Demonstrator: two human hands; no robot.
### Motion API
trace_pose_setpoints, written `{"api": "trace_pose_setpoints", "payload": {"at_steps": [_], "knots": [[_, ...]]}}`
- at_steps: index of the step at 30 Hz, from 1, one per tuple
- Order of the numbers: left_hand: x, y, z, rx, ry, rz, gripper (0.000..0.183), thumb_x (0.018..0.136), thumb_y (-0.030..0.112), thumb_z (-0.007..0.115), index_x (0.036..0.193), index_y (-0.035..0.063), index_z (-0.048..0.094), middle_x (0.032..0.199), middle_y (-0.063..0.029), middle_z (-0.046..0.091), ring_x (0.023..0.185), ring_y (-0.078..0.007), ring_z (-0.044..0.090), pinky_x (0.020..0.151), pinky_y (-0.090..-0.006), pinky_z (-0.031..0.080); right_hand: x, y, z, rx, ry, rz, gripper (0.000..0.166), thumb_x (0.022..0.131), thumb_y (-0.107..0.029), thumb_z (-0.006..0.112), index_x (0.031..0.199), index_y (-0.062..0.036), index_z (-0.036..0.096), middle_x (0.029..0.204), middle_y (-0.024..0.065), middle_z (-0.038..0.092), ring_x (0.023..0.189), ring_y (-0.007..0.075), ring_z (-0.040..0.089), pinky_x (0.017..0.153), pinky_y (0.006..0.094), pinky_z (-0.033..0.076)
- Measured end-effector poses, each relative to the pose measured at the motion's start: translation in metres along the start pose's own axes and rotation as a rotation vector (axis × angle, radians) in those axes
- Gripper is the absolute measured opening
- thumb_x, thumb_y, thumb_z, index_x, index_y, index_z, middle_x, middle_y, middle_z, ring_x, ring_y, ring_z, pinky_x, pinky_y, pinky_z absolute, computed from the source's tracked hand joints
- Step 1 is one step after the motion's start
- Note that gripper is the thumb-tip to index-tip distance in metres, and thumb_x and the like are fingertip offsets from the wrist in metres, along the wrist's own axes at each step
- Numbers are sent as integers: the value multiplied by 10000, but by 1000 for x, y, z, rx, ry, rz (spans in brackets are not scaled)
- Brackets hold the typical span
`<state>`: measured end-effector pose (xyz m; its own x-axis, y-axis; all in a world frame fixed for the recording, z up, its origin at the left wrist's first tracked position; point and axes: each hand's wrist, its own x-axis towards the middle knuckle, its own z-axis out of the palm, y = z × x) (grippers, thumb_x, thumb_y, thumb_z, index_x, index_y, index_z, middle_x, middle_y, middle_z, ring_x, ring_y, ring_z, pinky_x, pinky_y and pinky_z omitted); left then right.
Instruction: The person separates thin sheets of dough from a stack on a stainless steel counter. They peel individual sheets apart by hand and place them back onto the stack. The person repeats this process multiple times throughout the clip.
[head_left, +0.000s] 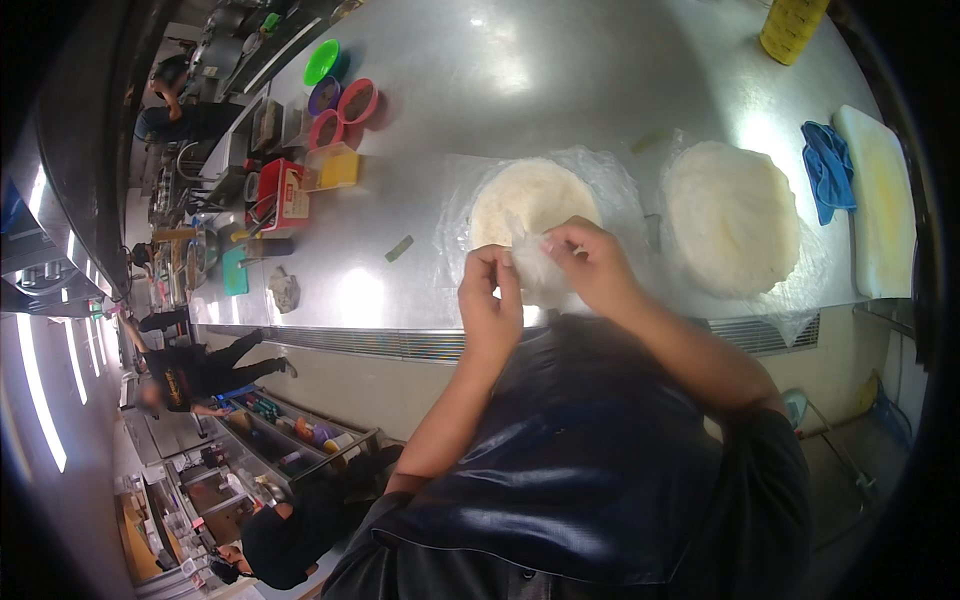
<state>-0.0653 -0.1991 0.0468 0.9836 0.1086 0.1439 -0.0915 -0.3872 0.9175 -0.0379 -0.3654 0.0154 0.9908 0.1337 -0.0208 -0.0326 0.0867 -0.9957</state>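
Observation:
My left hand (491, 296) pinches one edge of a thin, translucent whitish sheet (531, 259) between thumb and fingertips. At the sheet's other side, my right hand (596, 262) grips it the same way. Whether it is plastic film or a thin dough wrapper cannot be told, as it is blurred. Both hands are above the near edge of a round, pale stack of flat dough sheets (525, 191), which lies on clear plastic (619, 180). A second, larger pale round stack (731, 217) rests to the right on crumpled plastic.
On the steel table (480, 90) stand coloured bowls (358, 101), a red container (285, 195) and a crumpled rag (283, 289) at left. A blue cloth (829, 169) touches a white cutting board (877, 202) at right. Other people (285, 540) are at left.

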Motion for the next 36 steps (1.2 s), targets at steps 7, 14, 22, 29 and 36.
{"api": "trace_pose_setpoints", "payload": {"at_steps": [7, 14, 22, 29, 36], "knots": [[6, 1, 3, -208, -89, -212, 284, 996, 121, 674, 1222, -12, 564, 968, -41, 624, 861, -81, 581, 677, -246, 489, -7, 5, 11, 134, -6, -49, 119, 1015, -93, 599, 1070, 0, 649, 827, 61, 667, 720, 111, 577, 654, 274, 475], [11, -12, -2, -28, -19, -213, 142, 957, 105, 728, 1018, -20, 696, 790, -5, 650, 691, -61, 582, 656, -212, 482, -9, 0, 2, -158, 23, -69, 153, 1022, -137, 602, 1050, 12, 624, 757, 127, 650, 637, 185, 611, 609, 335, 475], [3, -5, 4, -116, -90, -96, 82, 1011, 89, 638, 1010, 10, 615, 876, -22, 660, 752, -65, 597, 694, -230, 490, -2, -6, 8, -170, 14, -110, 225, 970, -216, 711, 1057, -15, 660, 760, 72, 648, 652, 133, 553, 617, 288, 456], [0, -11, 2, -195, -118, -247, 197, 992, 120, 673, 1098, -16, 578, 969, -53, 665, 881, -99, 628, 753, -246, 509, 4, 14, 0, 93, -11, 62, 159, 989, -169, 678, 1033, -16, 661, 765, 16, 643, 683, 68, 523, 629, 263, 446], [13, -4, 6, -67, -103, -204, 247, 956, 165, 742, 1083, -31, 660, 884, -36, 684, 780, -79, 604, 683, -236, 492, -7, -3, 4, -85, -87, -26, 158, 1028, -145, 574, 1008, 4, 622, 747, 166, 633, 644, 258, 602, 646, 356, 483]]}}
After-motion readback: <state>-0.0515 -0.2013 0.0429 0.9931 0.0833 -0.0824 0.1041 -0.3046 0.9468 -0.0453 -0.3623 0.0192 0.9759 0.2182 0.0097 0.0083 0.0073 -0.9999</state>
